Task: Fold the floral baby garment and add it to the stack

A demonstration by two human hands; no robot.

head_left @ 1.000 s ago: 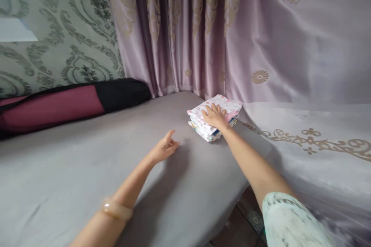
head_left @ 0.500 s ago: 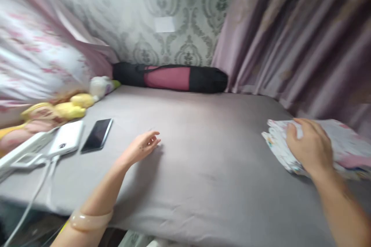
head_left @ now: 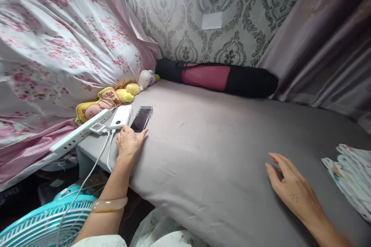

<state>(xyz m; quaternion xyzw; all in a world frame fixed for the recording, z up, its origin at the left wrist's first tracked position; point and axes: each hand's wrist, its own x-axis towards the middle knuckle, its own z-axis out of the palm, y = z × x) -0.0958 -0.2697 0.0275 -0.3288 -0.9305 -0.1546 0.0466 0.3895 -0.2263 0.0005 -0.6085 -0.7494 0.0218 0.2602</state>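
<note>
1. The left hand point(head_left: 129, 141) is laid palm-down at the near left edge of the grey mattress point(head_left: 220, 150), fingers loosely spread and closed on nothing; its fingertips are shown touching the near end of a dark phone point(head_left: 140, 120).
2. The phone is seen lying flat on the mattress, just beside a white power bank point(head_left: 121, 117), into which a white cable point(head_left: 108, 147) is plugged.
3. A white power strip point(head_left: 79, 133) is set along the mattress edge, left of the power bank.
4. The right hand point(head_left: 291, 187) is rested open on the mattress, fingers extended and nothing gripped; it is near, but apart from, a stack of folded printed cloths point(head_left: 352, 175) at the right border.
5. A pale bangle point(head_left: 109, 205) is worn on the left wrist.
6. Yellow plush toys point(head_left: 116, 96) are lodged against a floral quilt point(head_left: 63, 50).
7. A black and maroon roll bag point(head_left: 217, 77) is placed along the patterned wall.
8. A turquoise fan point(head_left: 43, 222) is seen below, beside the mattress.
</note>
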